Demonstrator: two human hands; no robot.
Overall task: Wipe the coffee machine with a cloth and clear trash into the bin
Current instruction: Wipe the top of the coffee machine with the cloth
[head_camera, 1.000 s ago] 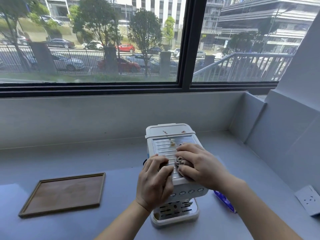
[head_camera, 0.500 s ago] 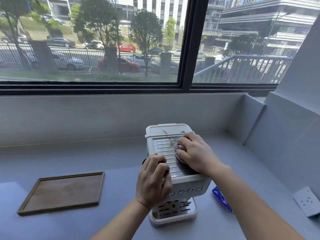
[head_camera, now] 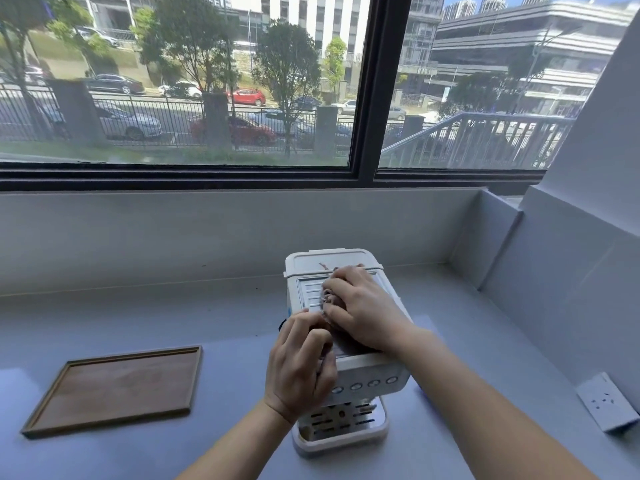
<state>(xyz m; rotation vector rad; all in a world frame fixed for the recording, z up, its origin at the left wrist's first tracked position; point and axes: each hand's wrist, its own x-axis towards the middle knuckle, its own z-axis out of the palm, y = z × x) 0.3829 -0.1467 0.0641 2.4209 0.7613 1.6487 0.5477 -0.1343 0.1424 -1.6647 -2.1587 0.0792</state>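
Two bare hands on top of the white coffee machine [head_camera: 349, 372], both arms reaching in from below. Right hand [head_camera: 363, 306] flat over the ribbed metal top plate [head_camera: 310, 292], fingers curled down and closed on a small dark bunched cloth [head_camera: 329, 297], only a little of it visible under the fingertips near the far end of the plate. Left hand [head_camera: 299, 362] closer to the body, just beside and touching the right one, fingers bent over the front left edge of the machine top, gripping that edge; cannot tell if anything small is inside the fist. Beyond the right fingertips, the white rear lid [head_camera: 311, 263] with a brownish smear on it. Under the left hand, a row of round buttons [head_camera: 365, 384] and the slotted drip tray [head_camera: 341, 419]. Far to the left of the left hand, a flat wooden tray [head_camera: 114, 389] on the grey counter [head_camera: 173, 313]. Well apart to the right of the right arm, a white wall socket [head_camera: 607, 401].
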